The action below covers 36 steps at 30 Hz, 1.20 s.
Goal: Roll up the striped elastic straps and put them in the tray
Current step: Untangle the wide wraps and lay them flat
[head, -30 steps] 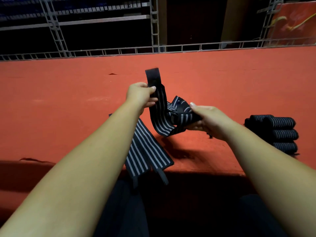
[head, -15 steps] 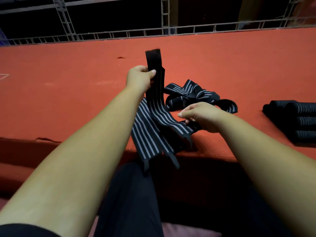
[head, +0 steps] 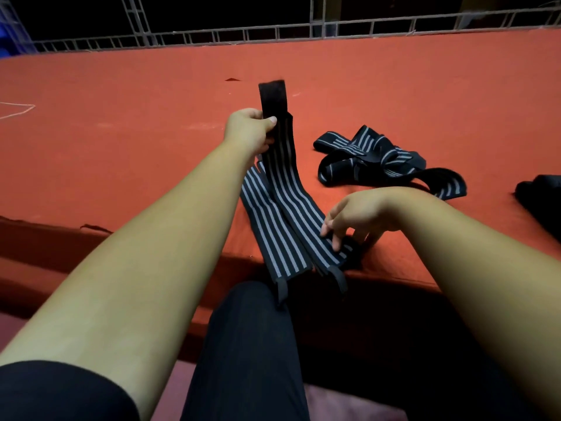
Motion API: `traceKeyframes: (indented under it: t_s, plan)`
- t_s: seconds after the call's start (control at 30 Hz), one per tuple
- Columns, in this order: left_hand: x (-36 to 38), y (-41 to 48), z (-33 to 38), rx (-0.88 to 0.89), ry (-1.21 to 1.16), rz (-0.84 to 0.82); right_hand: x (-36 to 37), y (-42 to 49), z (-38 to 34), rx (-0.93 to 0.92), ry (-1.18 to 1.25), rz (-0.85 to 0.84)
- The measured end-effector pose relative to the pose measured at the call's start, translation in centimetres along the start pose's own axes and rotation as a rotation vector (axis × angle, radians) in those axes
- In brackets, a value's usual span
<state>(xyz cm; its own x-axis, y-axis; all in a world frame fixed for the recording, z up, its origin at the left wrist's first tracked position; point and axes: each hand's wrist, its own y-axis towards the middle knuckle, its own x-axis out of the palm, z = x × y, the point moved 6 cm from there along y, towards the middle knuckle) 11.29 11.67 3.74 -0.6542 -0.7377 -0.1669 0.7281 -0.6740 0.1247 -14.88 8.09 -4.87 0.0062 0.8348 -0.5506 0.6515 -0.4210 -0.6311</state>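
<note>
The red table (head: 121, 165) stretches wide in front of me. On it one long striped strap (head: 296, 205) runs from my raised left hand down to the near edge, where its thin black tab hangs over. A second strap (head: 267, 235) lies flat just beside it on the left, touching it. Further right, apart from both, sits a tangled heap of straps (head: 373, 159). A dark bundle (head: 543, 199) shows at the right border, too blurred to make out. My left hand (head: 249, 130) is clenched on the long strap just below its plain black end, thumb across the front, so that end stands upright above my fist. My right hand (head: 355, 217) is spread loose, grasping nothing, its fingertips (head: 335, 246) resting on the strap's lower end.
</note>
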Motion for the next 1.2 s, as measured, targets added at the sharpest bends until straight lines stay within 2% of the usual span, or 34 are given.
traceKeyframes:
  t_s: [0.17,0.3,0.43,0.6,0.83,0.93,1.03,1.13,1.2]
  plan:
    - [-0.1,2.2,-2.7,-0.039,-0.002,-0.01,-0.3,1.4,-0.9,0.086,-0.225,-0.194]
    - [0.0,4.0,-4.8,-0.053,0.005,-0.003,-1.5,3.0,-2.8,0.085,-0.3,-0.18]
    - [0.2,6.4,-7.1,-0.089,-0.006,0.001,-3.8,6.7,-5.1,-0.052,-0.089,0.066]
    - [0.6,9.3,-9.5,-0.104,-0.028,-0.008,-6.2,11.5,-5.9,-0.218,-0.047,0.43]
    - [0.7,13.1,-13.8,-0.194,-0.028,0.0,-8.2,18.0,-6.7,-0.193,-0.069,0.584]
    - [0.3,14.7,-15.7,-0.197,0.113,0.025,-8.8,20.6,-7.8,-0.093,-0.119,0.548]
    - [-0.3,15.8,-17.2,-0.179,0.32,0.08,-8.9,22.6,-9.5,0.004,-0.244,0.408]
    - [0.1,16.2,-17.4,-0.127,0.454,0.103,-9.4,23.2,-10.9,0.026,-0.343,0.269]
    - [0.3,16.4,-17.3,-0.135,0.47,0.116,-9.8,23.5,-11.1,0.031,-0.324,0.217]
